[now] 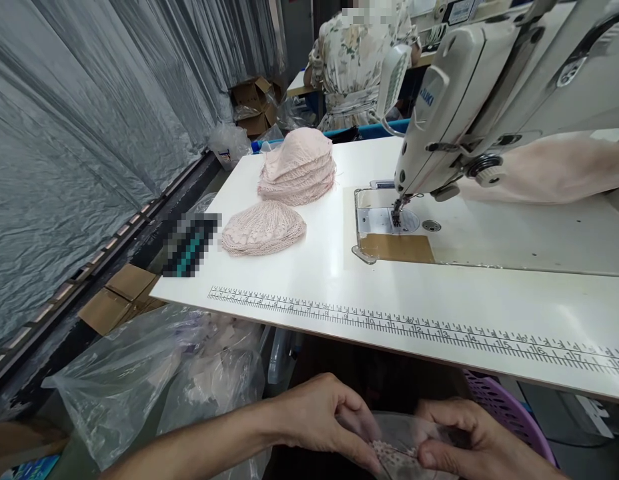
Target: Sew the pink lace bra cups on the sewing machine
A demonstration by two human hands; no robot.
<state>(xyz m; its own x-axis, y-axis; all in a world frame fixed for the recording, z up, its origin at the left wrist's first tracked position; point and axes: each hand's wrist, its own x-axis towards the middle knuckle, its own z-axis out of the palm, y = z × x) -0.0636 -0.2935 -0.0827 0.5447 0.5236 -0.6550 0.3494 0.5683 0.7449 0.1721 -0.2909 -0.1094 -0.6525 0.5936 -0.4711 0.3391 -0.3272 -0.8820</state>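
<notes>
Below the table's front edge, my left hand (329, 420) pinches one side of a sheer, see-through piece (397, 427) with a pink dotted or lacy patch. My right hand (462, 437) grips its other side, thumb on top. Whether the piece is thin mesh or plastic film I cannot tell; its lower part is cut off by the frame. On the white sewing table (319, 267) lie a low stack of pink lace cups (264, 230) and, behind it, a taller stack of pink lace cups (299, 167).
A sewing machine (449, 100) stands on the right, pink fabric (554, 170) behind its arm. A printed ruler (389, 320) runs along the table's front. Clear plastic bags (209, 360) sit lower left, a purple basket (509, 410) lower right. A person (362, 60) sits beyond.
</notes>
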